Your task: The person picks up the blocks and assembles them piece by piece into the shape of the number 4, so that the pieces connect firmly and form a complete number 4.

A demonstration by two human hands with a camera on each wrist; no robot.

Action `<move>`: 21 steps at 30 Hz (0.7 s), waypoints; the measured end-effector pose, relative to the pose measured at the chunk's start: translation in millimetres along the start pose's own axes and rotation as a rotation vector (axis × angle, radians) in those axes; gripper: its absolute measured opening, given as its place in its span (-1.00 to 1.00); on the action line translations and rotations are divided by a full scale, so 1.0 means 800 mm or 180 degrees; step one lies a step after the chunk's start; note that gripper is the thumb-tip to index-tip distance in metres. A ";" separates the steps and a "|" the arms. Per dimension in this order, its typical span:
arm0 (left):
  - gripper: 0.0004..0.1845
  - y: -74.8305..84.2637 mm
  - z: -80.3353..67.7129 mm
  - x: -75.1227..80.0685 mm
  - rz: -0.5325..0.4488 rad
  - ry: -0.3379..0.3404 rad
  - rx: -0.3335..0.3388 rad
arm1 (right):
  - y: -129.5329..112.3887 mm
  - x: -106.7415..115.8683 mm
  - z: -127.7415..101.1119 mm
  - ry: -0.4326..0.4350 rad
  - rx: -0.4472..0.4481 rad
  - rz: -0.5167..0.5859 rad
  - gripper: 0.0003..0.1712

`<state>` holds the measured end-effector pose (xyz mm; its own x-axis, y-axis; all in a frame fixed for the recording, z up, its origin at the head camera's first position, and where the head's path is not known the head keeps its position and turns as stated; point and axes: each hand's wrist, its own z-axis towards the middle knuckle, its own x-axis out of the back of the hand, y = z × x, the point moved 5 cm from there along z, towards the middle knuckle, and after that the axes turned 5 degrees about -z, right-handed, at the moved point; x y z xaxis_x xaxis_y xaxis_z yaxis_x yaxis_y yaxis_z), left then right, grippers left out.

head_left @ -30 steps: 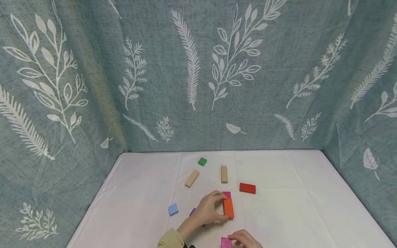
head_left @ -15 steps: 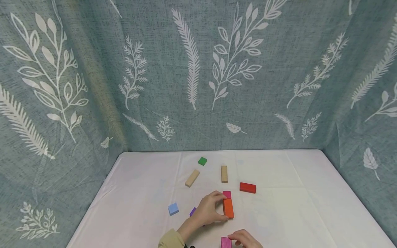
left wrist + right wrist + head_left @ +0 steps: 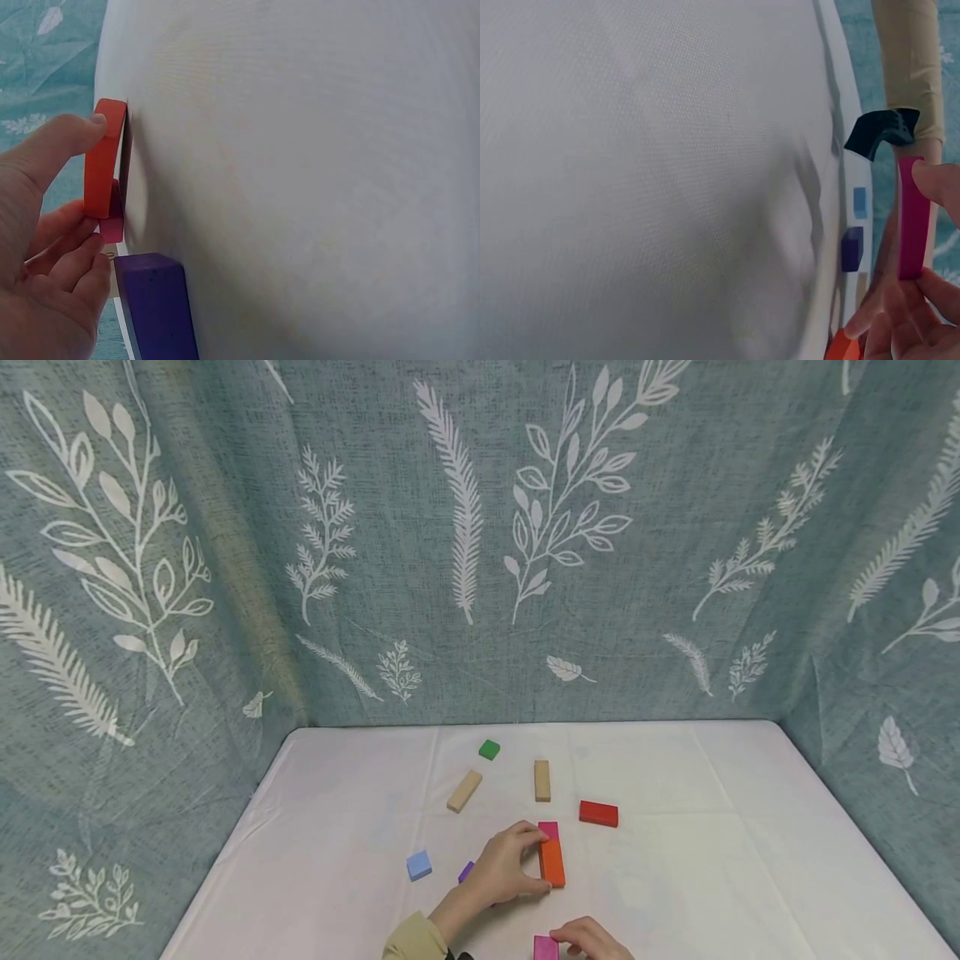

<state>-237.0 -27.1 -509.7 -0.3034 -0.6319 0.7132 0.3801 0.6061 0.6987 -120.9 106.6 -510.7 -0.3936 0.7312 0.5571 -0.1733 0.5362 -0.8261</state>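
Teal curtains (image 3: 465, 527) printed with white leaves close in a white-clothed table (image 3: 712, 827) on three sides. Loose blocks lie scattered on the cloth: a green cube (image 3: 489, 749) near the back, two tan blocks (image 3: 464, 791) and (image 3: 542, 780) in front of it, a red block (image 3: 598, 813) off to the right, a light blue cube (image 3: 418, 865) to the left. A purple block (image 3: 466, 872) sits just beside the left hand (image 3: 501, 868), partly hidden behind it (the left wrist view shows it close under the fingers (image 3: 71, 270)).

That hand curls round an orange block (image 3: 552, 862), thumb at its near end and fingertips at the far end, where a magenta block (image 3: 548, 831) butts against it. Orange lies flat on the cloth near the table's middle front.

At the bottom edge, the right hand (image 3: 592, 940) pinches a second magenta block (image 3: 546, 947) between thumb and fingers, well in front of the orange one; the right wrist view shows it gripped along its long sides.
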 end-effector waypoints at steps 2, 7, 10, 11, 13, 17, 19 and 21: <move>-0.41 0.000 0.000 0.000 0.0022 0.0003 0.0001 | 0.000 -0.001 0.000 0.0002 0.0015 -0.0011 -0.48; -0.47 0.001 0.000 0.001 0.0073 0.0018 0.0010 | -0.002 -0.004 0.000 0.0033 0.0043 -0.0080 -0.48; -0.48 0.002 0.000 0.000 0.0091 0.0032 0.0001 | -0.004 -0.005 -0.001 0.0046 0.0057 -0.0112 -0.49; -0.48 0.003 0.000 0.000 0.0107 0.0040 -0.0015 | -0.004 -0.004 -0.001 0.0044 0.0059 -0.0118 -0.49; -0.48 0.003 0.000 0.000 0.0134 0.0049 -0.0032 | -0.004 -0.004 -0.001 0.0047 0.0072 -0.0132 -0.49; -0.48 0.001 0.001 -0.002 0.0180 0.0052 -0.0072 | -0.003 -0.005 -0.001 0.0066 0.0083 -0.0139 -0.49; -0.48 0.000 0.001 -0.002 0.0172 0.0044 -0.0078 | -0.002 -0.006 -0.001 0.0085 0.0060 -0.0126 -0.49; -0.47 -0.001 0.002 -0.002 0.0142 0.0035 -0.0085 | 0.000 -0.006 -0.001 0.0108 0.0037 -0.0111 -0.49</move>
<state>-238.0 -26.0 -511.7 -0.2760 -0.6100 0.7428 0.4161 0.6208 0.6644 -118.1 103.2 -513.4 -0.3563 0.7261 0.5880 -0.1970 0.5568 -0.8070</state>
